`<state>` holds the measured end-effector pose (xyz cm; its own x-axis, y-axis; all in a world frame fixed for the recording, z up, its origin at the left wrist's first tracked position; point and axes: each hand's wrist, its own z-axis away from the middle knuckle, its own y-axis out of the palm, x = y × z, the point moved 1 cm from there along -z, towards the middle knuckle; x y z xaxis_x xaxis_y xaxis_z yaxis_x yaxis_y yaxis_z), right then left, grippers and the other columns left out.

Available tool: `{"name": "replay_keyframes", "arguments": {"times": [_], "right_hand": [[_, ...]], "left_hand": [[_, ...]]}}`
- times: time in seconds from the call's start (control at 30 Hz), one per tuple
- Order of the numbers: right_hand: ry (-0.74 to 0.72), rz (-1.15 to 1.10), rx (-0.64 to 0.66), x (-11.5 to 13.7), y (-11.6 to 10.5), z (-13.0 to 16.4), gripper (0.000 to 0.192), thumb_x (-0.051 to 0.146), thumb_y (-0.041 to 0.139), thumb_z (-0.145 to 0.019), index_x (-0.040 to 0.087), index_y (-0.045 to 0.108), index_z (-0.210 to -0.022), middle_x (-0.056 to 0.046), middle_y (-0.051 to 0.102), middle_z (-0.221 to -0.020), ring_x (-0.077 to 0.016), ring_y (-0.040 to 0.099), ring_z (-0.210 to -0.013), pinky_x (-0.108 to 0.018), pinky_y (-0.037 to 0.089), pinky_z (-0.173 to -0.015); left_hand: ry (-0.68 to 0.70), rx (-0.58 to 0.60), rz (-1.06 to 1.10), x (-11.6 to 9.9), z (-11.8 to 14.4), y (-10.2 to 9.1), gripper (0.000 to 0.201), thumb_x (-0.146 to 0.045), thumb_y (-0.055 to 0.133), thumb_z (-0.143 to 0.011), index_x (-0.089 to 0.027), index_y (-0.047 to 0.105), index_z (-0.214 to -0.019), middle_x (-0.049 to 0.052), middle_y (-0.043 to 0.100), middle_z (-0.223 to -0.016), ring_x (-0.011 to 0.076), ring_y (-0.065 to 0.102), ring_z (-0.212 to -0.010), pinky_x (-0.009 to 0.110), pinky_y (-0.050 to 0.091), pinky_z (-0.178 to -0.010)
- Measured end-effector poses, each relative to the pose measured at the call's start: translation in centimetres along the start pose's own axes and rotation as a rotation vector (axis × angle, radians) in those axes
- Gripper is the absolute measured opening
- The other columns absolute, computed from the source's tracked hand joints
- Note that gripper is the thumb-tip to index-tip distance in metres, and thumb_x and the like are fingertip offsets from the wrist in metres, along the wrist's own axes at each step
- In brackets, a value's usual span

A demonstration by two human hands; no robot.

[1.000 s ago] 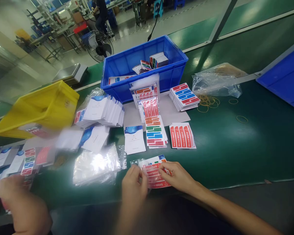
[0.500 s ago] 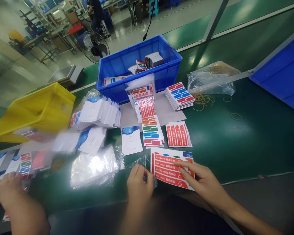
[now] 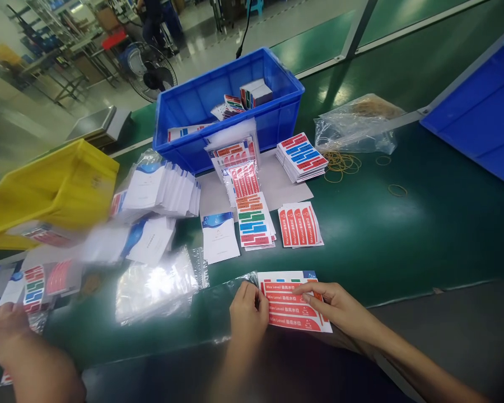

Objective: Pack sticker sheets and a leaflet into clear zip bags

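My right hand [image 3: 340,308] grips a small set of label sheets [image 3: 288,308] by its right side, thumb on top. The front sheet carries red "Max Level / Min Level" labels, with coloured strips and a blue corner showing behind. My left hand [image 3: 248,313] is closed at the left edge of these sheets, pinching a clear plastic bag [image 3: 249,276]. Most of the bag is hidden by the fingers, and how far the sheets are inside it I cannot tell. Just beyond lie a stack of red label sheets [image 3: 300,225], multicoloured label sheets [image 3: 254,221] and a blue-and-white leaflet [image 3: 220,238].
Flat clear bags [image 3: 155,288] lie left of my hands. Another person's hand [image 3: 8,330] works at far left. Behind stand a blue bin [image 3: 231,134], a yellow bin [image 3: 63,179], leaflet piles [image 3: 159,190] and a banded label stack [image 3: 302,158]. Rubber bands [image 3: 342,165] lie right.
The label sheets have moved left against my left hand and lie straighter, their left edge now at the bag. My left hand has shifted slightly right. The whole view has moved a little.
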<state>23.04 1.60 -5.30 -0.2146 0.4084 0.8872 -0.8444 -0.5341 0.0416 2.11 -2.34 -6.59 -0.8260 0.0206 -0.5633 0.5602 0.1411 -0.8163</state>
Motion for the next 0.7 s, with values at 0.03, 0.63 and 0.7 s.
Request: {"name": "replay_keyframes", "arguments": {"times": [0.03, 0.63, 0.7], "right_hand": [[-0.004, 0.007, 0.004, 0.1, -0.1, -0.1, 0.045, 0.055, 0.053, -0.086, 0.018, 0.070, -0.106, -0.009, 0.070, -0.097, -0.0261, 0.064, -0.088, -0.036, 0.052, -0.075], [0.084, -0.128, 0.130, -0.6, -0.8, -1.0, 0.044, 0.055, 0.059, -0.082, 0.017, 0.069, -0.100, -0.008, 0.070, -0.095, -0.0243, 0.065, -0.085, -0.034, 0.052, -0.073], [0.084, -0.105, 0.146, -0.6, -0.9, -1.2, 0.043, 0.054, 0.058, -0.083, 0.016, 0.069, -0.101, -0.008, 0.070, -0.095, -0.0243, 0.065, -0.086, -0.034, 0.052, -0.072]], "left_hand": [[0.017, -0.018, 0.003, 0.0, 0.0, 0.1, 0.022, -0.009, 0.044, -0.083, -0.021, 0.038, -0.066, -0.002, 0.046, -0.063, 0.0118, 0.047, -0.058, 0.024, 0.037, -0.056], [0.155, -0.063, -0.012, 0.2, -0.2, 0.7, 0.018, -0.006, 0.048, -0.085, -0.019, 0.045, -0.072, 0.001, 0.052, -0.069, 0.0132, 0.051, -0.065, 0.024, 0.043, -0.060], [0.179, -0.069, -0.032, 0.3, -0.3, 0.8, 0.017, -0.006, 0.048, -0.084, -0.019, 0.047, -0.073, 0.001, 0.053, -0.070, 0.0137, 0.052, -0.066, 0.024, 0.043, -0.061]]}}
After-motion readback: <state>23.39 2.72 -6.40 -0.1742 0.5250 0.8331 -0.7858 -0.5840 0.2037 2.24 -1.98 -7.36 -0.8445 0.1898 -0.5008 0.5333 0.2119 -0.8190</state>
